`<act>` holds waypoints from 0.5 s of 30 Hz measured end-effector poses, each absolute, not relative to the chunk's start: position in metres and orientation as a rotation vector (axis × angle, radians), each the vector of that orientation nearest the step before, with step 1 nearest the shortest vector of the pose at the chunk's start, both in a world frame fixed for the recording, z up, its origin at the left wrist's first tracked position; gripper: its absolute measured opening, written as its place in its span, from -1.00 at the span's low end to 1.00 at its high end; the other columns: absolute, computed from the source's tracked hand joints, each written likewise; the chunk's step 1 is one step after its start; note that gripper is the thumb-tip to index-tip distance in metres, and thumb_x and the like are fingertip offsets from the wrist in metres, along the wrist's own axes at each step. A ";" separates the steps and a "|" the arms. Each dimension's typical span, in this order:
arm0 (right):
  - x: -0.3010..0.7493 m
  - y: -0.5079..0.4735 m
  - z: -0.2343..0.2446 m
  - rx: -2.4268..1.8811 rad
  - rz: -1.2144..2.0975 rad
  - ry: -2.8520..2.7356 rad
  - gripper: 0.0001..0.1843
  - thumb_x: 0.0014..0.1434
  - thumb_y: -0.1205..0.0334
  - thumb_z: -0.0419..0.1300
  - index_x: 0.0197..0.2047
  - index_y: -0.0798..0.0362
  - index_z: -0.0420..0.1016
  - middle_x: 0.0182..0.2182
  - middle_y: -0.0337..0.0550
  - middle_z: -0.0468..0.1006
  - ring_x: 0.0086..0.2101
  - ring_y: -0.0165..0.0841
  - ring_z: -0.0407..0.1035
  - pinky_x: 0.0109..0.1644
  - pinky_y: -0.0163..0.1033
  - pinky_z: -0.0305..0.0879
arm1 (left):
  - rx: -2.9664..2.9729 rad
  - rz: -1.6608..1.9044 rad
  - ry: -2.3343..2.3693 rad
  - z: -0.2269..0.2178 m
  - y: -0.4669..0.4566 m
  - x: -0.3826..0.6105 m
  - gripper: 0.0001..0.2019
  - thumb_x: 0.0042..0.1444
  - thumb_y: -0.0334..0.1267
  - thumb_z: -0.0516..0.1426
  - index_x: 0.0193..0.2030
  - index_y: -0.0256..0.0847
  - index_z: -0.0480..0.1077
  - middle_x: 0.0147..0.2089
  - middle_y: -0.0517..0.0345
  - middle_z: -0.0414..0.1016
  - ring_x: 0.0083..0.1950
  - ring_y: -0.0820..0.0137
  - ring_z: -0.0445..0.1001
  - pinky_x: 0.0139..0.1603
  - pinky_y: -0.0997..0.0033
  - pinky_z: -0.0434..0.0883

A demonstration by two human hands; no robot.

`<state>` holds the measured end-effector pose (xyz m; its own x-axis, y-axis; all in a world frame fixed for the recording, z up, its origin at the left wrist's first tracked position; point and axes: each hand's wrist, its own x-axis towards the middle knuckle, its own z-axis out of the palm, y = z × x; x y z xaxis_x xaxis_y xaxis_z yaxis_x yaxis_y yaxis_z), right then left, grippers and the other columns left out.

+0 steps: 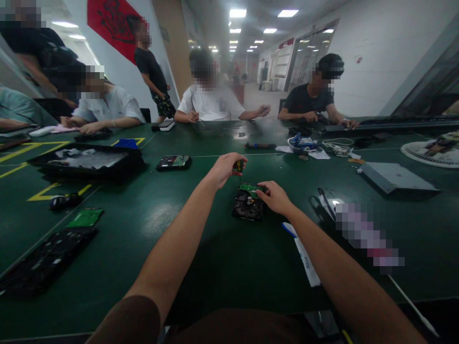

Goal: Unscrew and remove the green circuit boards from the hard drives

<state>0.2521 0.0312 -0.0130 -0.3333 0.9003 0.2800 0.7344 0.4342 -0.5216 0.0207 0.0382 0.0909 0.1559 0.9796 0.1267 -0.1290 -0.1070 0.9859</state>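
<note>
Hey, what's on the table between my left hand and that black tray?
In the head view, a black device with an exposed green circuit board lies on the green tabletop between your left hand and the black tray.

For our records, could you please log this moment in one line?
left hand: holding screwdriver; right hand: touching circuit board; circuit board: on black device

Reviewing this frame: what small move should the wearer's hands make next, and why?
Probably the left hand should steady the screwdriver and check its tip is seated. Its shaft points down at the left end of the green circuit board, while the right hand touches the right end, which may help brace it. Whether the tip already sits in a screw is too small to tell.
</note>
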 end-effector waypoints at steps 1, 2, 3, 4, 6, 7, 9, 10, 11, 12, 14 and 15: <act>0.252 0.031 -0.013 -1.371 0.414 -2.157 -0.62 0.35 0.07 0.20 0.15 0.07 0.50 -0.05 -0.03 0.50 -0.31 -0.37 0.41 -0.15 -0.22 0.35 | 1.275 1.209 0.936 0.091 0.038 0.021 -0.79 0.15 -0.18 0.15 -0.23 -0.29 0.52 -0.26 -0.03 0.56 -0.25 0.35 0.52 -0.35 0.44 0.45; 0.252 0.031 -0.013 -1.370 0.418 -2.156 -0.62 0.35 0.07 0.20 0.15 0.08 0.50 -0.05 -0.02 0.50 -0.31 -0.37 0.41 -0.16 -0.22 0.35 | 1.264 1.197 0.930 0.091 0.037 0.021 -0.78 0.16 -0.17 0.16 -0.21 -0.28 0.52 -0.26 -0.04 0.56 -0.25 0.33 0.53 -0.35 0.42 0.45; 0.252 0.031 -0.013 -1.369 0.423 -2.155 -0.61 0.35 0.06 0.20 0.15 0.08 0.50 -0.05 -0.02 0.50 -0.31 -0.37 0.41 -0.16 -0.22 0.35 | 1.246 1.189 0.924 0.091 0.037 0.022 -0.77 0.15 -0.16 0.16 -0.19 -0.28 0.51 -0.25 -0.04 0.57 -0.24 0.32 0.54 -0.34 0.40 0.46; 0.252 0.031 -0.013 -1.367 0.426 -2.154 -0.61 0.35 0.06 0.20 0.15 0.08 0.50 -0.04 -0.01 0.50 -0.31 -0.37 0.41 -0.17 -0.21 0.35 | 1.225 1.187 0.918 0.091 0.037 0.022 -0.77 0.15 -0.15 0.16 -0.18 -0.27 0.49 -0.25 -0.05 0.58 -0.23 0.30 0.55 -0.34 0.38 0.47; 0.253 0.032 -0.014 -1.367 0.431 -2.151 -0.61 0.35 0.06 0.21 0.15 0.08 0.50 -0.03 0.00 0.50 -0.32 -0.37 0.41 -0.17 -0.21 0.36 | 1.190 1.198 0.909 0.090 0.038 0.023 -0.78 0.13 -0.15 0.17 -0.19 -0.26 0.47 -0.25 -0.05 0.59 -0.21 0.27 0.57 -0.31 0.35 0.49; 0.253 0.032 -0.014 -1.367 0.432 -2.150 -0.61 0.35 0.06 0.21 0.15 0.08 0.50 -0.02 0.00 0.50 -0.32 -0.37 0.42 -0.17 -0.20 0.36 | 1.183 1.209 0.910 0.090 0.038 0.023 -0.79 0.12 -0.16 0.16 -0.21 -0.26 0.47 -0.25 -0.05 0.58 -0.20 0.27 0.57 -0.31 0.35 0.49; 0.253 0.032 -0.014 -1.367 0.430 -2.151 -0.61 0.35 0.07 0.21 0.15 0.08 0.50 -0.01 0.01 0.50 -0.31 -0.37 0.42 -0.15 -0.20 0.36 | 1.201 1.232 0.937 0.091 0.039 0.022 -0.80 0.11 -0.17 0.15 -0.27 -0.27 0.48 -0.25 -0.05 0.57 -0.20 0.28 0.55 -0.32 0.38 0.48; 0.253 0.032 -0.014 -1.368 0.431 -2.153 -0.61 0.35 0.07 0.21 0.15 0.08 0.50 -0.01 0.01 0.51 -0.31 -0.36 0.42 -0.15 -0.20 0.36 | 1.220 1.245 0.964 0.091 0.039 0.021 -0.79 0.11 -0.17 0.14 -0.30 -0.28 0.50 -0.25 -0.05 0.55 -0.20 0.30 0.53 -0.35 0.41 0.47; 0.253 0.032 -0.013 -1.370 0.433 -2.154 -0.61 0.35 0.06 0.20 0.15 0.07 0.50 -0.01 0.01 0.51 -0.30 -0.36 0.42 -0.15 -0.20 0.36 | 1.242 1.256 0.992 0.092 0.039 0.020 -0.78 0.11 -0.17 0.13 -0.31 -0.29 0.52 -0.24 -0.05 0.54 -0.21 0.32 0.51 -0.37 0.43 0.45; 0.253 0.031 -0.013 -1.374 0.435 -2.152 -0.61 0.35 0.06 0.20 0.15 0.07 0.50 0.00 0.01 0.51 -0.30 -0.36 0.42 -0.15 -0.20 0.35 | 1.262 1.260 1.016 0.092 0.039 0.020 -0.77 0.12 -0.17 0.12 -0.31 -0.29 0.53 -0.23 -0.05 0.53 -0.22 0.33 0.49 -0.39 0.45 0.44; 0.253 0.031 -0.012 -1.383 0.436 -2.149 -0.61 0.36 0.06 0.20 0.15 0.08 0.50 0.00 0.01 0.50 -0.30 -0.37 0.42 -0.16 -0.21 0.35 | 1.280 1.260 1.034 0.093 0.039 0.018 -0.76 0.13 -0.17 0.12 -0.29 -0.28 0.55 -0.23 -0.04 0.52 -0.24 0.34 0.48 -0.39 0.46 0.43; 0.253 0.030 -0.012 -1.382 0.437 -2.149 -0.61 0.36 0.06 0.20 0.15 0.08 0.50 0.00 0.01 0.50 -0.30 -0.37 0.42 -0.16 -0.21 0.35 | 1.275 1.255 1.026 0.093 0.039 0.018 -0.76 0.14 -0.18 0.11 -0.28 -0.28 0.55 -0.24 -0.04 0.52 -0.24 0.35 0.48 -0.38 0.46 0.44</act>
<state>0.2527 0.0305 -0.0119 -0.3261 0.9071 0.2662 0.7312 0.4204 -0.5372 0.0181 0.0389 0.0928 0.0906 0.9892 0.1154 -0.0840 -0.1079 0.9906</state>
